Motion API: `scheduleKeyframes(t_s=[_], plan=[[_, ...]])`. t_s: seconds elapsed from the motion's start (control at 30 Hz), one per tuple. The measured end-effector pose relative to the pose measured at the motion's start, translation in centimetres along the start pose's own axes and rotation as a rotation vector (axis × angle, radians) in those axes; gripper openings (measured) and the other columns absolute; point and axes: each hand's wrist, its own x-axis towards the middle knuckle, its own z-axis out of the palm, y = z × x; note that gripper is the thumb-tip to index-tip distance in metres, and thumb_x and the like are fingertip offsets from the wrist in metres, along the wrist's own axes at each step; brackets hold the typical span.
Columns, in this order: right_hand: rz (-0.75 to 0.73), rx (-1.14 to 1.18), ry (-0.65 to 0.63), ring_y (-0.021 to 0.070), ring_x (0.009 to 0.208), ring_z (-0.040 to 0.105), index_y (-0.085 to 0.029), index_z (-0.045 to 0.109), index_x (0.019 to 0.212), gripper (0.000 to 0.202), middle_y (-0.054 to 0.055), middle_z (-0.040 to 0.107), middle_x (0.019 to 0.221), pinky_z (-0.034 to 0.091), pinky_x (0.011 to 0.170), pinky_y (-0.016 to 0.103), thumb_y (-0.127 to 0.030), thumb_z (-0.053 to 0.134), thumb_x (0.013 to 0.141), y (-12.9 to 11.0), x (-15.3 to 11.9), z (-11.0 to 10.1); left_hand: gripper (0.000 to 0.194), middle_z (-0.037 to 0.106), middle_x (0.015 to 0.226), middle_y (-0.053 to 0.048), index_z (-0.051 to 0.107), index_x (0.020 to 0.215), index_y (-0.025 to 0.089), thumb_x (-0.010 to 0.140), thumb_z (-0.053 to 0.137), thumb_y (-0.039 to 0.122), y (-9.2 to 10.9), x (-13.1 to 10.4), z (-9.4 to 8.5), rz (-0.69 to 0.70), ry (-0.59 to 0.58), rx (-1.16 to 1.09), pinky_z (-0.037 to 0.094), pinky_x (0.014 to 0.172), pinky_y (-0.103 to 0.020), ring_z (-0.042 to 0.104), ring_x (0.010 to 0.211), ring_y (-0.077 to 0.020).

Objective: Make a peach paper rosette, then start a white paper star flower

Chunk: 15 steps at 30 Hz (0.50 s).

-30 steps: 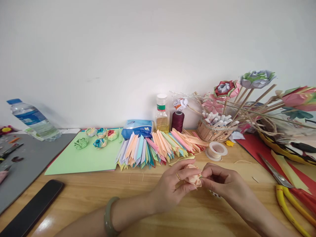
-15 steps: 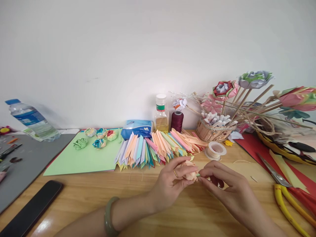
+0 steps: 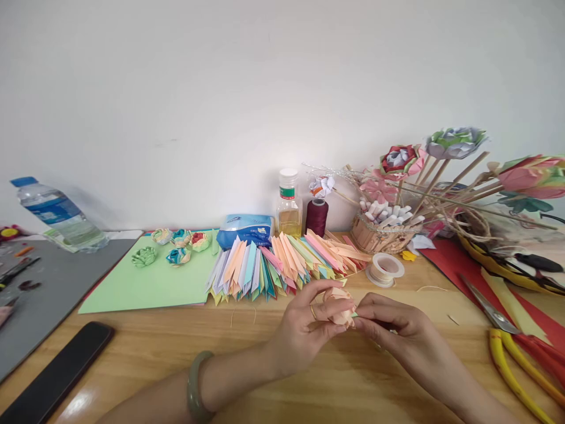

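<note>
My left hand (image 3: 304,321) is closed around a small peach-coloured paper flower (image 3: 343,318), its fingers on top and the thumb below. At the flower's right side, the thumb and fingertips of my right hand (image 3: 399,330) pinch a light green paper piece (image 3: 354,315). Part of that piece is hidden by the fingertips. Just behind both hands lies a long row of folded paper strips (image 3: 251,268) in many colours. A spool of pale thread (image 3: 385,268) sits behind my right hand.
Several finished paper flowers (image 3: 178,257) rest on green paper (image 3: 132,288) to the left. A phone (image 3: 57,374) lies front left, scissors (image 3: 498,321) on the right. A bottle (image 3: 289,206), maroon thread (image 3: 316,218) and a wooden basket (image 3: 384,235) stand along the wall.
The fingers of my right hand have curled in closer together beside the flower. My left hand keeps its hold with hardly any movement.
</note>
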Motion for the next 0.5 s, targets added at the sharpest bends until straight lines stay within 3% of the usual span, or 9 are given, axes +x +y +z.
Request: scheduleKeyframes(t_s=[0.2,0.5], plan=[[0.076,0.021,0.051,0.0139,0.057,0.050,-0.018,0.067,0.059,0.027,0.002,0.055,0.061,0.039,0.053,0.025,-0.039,0.058,0.072,0.43,0.15,0.09,0.039,0.048,0.118,-0.009,0.058,0.111,0.026,0.074,0.060,0.013,0.60,0.13,-0.10,0.005,-0.033,0.029,0.039,0.094,-0.038,0.049,0.108,-0.0206],[0.143,-0.025,0.110,0.0120,0.054,0.044,-0.018,0.058,0.053,0.027,-0.001,0.051,0.058,0.035,0.050,0.024,-0.040,0.064,0.066,0.85,0.30,0.57,0.030,0.048,0.119,-0.008,0.062,0.104,0.026,0.075,0.060,0.019,0.76,0.23,-0.12,-0.159,-0.050,-0.090,0.036,0.096,-0.037,0.046,0.112,-0.0211]])
